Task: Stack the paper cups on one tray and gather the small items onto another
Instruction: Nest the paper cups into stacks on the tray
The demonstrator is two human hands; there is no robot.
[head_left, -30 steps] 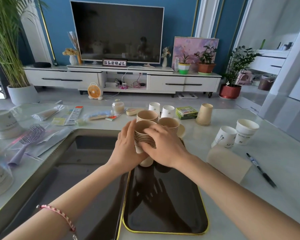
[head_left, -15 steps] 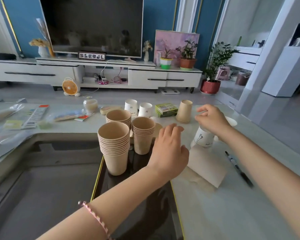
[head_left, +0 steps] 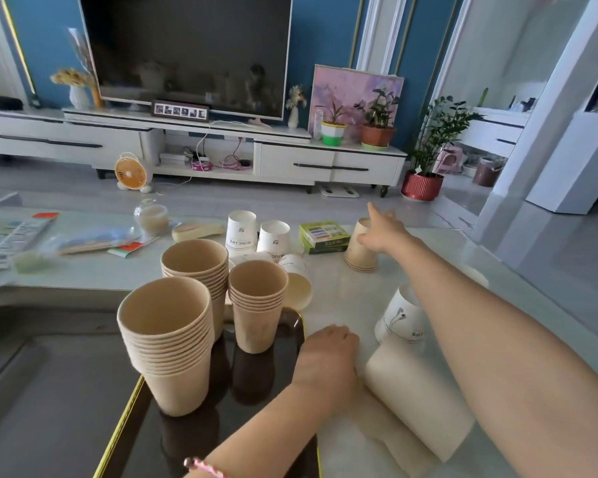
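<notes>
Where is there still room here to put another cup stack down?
The near end of the tray, in front of the nearest cup stack, is bare. So is the tabletop between the upturned brown cups and the earphone-print cup. Behind the stacks, around the white cups and green box, it is crowded.

A braided pink-and-white cord bracelet (head_left: 203, 468) circles the wrist behind the left hand (head_left: 327, 357); both forearms are bare.
</notes>
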